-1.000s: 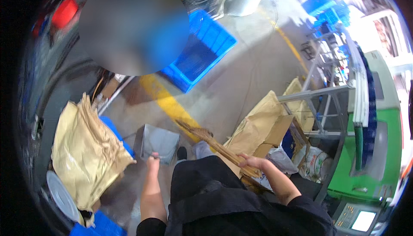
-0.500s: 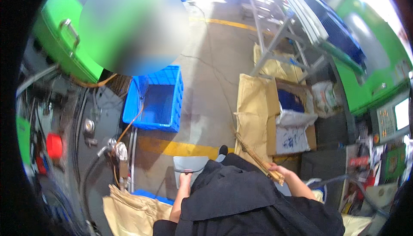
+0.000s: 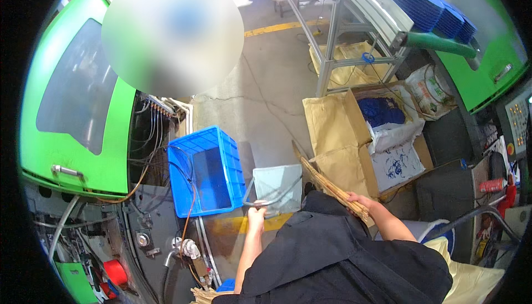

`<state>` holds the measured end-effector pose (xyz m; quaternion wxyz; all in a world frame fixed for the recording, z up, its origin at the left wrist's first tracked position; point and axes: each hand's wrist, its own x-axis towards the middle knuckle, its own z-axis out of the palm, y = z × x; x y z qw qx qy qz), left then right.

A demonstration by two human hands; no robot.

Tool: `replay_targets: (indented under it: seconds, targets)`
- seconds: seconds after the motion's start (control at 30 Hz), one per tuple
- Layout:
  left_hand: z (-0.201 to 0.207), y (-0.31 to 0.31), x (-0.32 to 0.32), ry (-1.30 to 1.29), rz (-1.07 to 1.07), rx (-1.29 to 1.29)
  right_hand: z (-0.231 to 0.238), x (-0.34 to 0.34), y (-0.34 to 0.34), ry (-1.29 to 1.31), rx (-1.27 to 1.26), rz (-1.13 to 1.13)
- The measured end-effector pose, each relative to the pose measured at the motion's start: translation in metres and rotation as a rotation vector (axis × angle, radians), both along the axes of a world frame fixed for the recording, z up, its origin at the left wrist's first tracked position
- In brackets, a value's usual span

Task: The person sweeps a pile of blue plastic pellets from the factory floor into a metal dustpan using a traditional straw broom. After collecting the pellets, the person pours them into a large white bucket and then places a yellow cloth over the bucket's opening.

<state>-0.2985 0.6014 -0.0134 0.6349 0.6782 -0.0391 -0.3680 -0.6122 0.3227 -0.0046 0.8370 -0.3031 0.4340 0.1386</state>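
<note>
In front of me is a pale grey dustpan point(image 3: 284, 181), with its handle in my left hand point(image 3: 256, 215), the fingers closed around it. The pan lies just right of a blue plastic crate point(image 3: 241, 162), over the grey floor and yellow line. On the other side, my right hand point(image 3: 363, 202) is wrapped round the near end of a straw or bamboo broom point(image 3: 327, 185). Its thin, tan length slants away to the upper left, passing by brown paper point(image 3: 332, 132) on the floor. I cannot tell whether the broom touches the floor.
A cardboard box point(image 3: 363, 165) with white lining and blue scraps stands at the right. Behind it rises a metal conveyor frame point(image 3: 327, 54). Green machines point(image 3: 119, 154) flank both sides. Hoses and pipes point(image 3: 208, 248) run along the left. A white sack point(image 3: 429, 90) lies beyond the box.
My view has shifted, and the crate appears nearer and lower. The dustpan has moved forward and right, showing more of its pan. Both hands keep their hold.
</note>
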Motion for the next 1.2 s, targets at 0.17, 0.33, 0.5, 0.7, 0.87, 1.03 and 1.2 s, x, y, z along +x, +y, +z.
replay_targets:
  seconds: [0.17, 0.33, 0.5, 0.7, 0.87, 1.03, 1.2]
  targets:
    - [0.035, -0.087, 0.073, -0.049, 0.056, -0.024, 0.021, 0.083, -0.082, -0.035, -0.001, 0.017]
    - [0.059, -0.166, 0.141, -0.124, 0.102, -0.127, 0.034, 0.169, -0.133, -0.089, -0.071, -0.068]
    - [0.059, -0.224, 0.226, -0.094, 0.201, -0.145, 0.036, 0.238, -0.156, -0.118, 0.027, -0.176]
    - [0.042, -0.288, 0.343, -0.046, 0.200, -0.219, -0.040, 0.299, -0.186, -0.028, -0.060, -0.237]
    - [0.035, -0.328, 0.447, 0.027, 0.246, -0.221, -0.028, 0.398, -0.210, 0.202, 0.119, -0.293]
    - [0.022, -0.340, 0.545, 0.000, 0.204, -0.204, 0.028, 0.521, -0.245, 0.184, -0.040, -0.280]
    - [-0.002, -0.334, 0.638, -0.035, 0.296, 0.023, 0.014, 0.630, -0.291, 0.099, -0.186, -0.034]
